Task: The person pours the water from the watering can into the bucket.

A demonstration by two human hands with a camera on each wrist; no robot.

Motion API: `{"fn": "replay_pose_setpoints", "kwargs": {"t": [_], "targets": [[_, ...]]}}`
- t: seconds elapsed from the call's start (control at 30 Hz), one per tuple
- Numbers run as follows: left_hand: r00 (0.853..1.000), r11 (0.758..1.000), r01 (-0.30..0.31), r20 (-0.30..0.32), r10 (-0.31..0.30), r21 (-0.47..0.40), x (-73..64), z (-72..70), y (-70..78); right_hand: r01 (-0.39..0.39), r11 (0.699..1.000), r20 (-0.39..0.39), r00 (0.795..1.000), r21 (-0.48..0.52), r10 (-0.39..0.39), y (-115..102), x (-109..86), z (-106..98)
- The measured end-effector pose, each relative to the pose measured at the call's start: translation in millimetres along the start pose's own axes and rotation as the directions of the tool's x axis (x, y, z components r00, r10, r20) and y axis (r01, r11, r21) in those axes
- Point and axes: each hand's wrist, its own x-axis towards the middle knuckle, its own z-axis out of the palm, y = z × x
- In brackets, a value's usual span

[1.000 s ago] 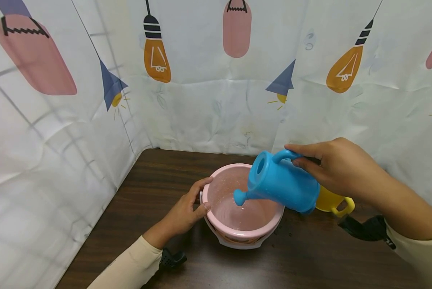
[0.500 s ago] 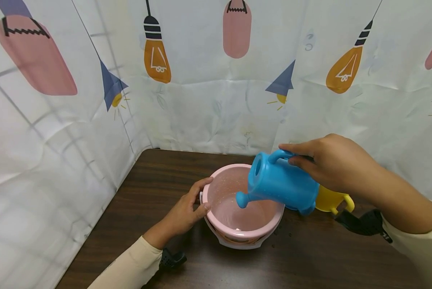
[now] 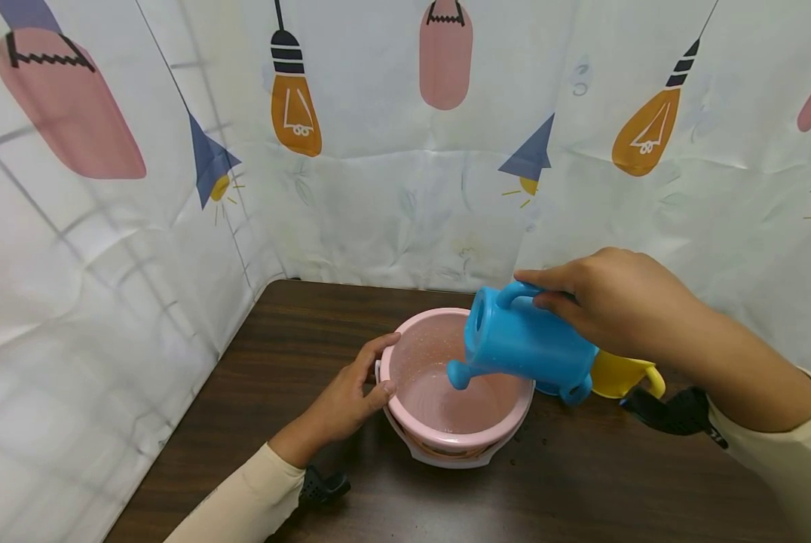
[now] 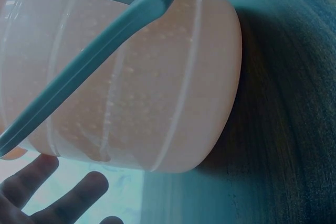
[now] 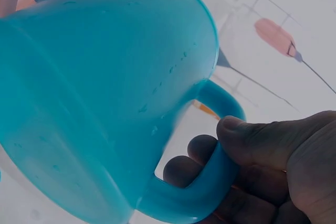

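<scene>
In the head view, my right hand (image 3: pixel 616 302) grips the handle of a blue watering can (image 3: pixel 530 339). The right wrist view shows its thumb and curled fingers round that handle (image 5: pixel 210 192). The can is tipped left, and its round spout head (image 3: pixel 458 374) hangs over the opening of a pink bucket (image 3: pixel 456 439). Water droplets dot the bucket's inner wall and the can's side. My left hand (image 3: pixel 347 396) holds the bucket's left rim between thumb and fingers. In the left wrist view, several fingertips (image 4: pixel 94 182) show beside the bucket wall (image 4: pixel 152 87).
A yellow cup (image 3: pixel 612 375) with a handle stands behind the watering can, partly hidden. The bucket's pale carrying handle (image 4: pixel 89 61) hangs down its side. Water drops lie on the dark wooden table (image 3: pixel 568 467) right of the bucket. Printed white curtains (image 3: pixel 392 211) close off the back and left.
My right hand and the watering can have shifted slightly left, bringing the spout a little further over the bucket. The left hand and bucket have stayed in place.
</scene>
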Motion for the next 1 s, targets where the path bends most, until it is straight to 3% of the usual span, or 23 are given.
{"fn": "replay_pose_setpoints", "kwargs": {"t": [1.0], "targets": [[1.000, 1.000, -0.005, -0.006, 0.005, 0.009, -1.0, 0.2, 0.2, 0.030, 0.997, 0.078, 0.997, -0.065, -0.025, -14.6, 15.4, -6.9]]}}
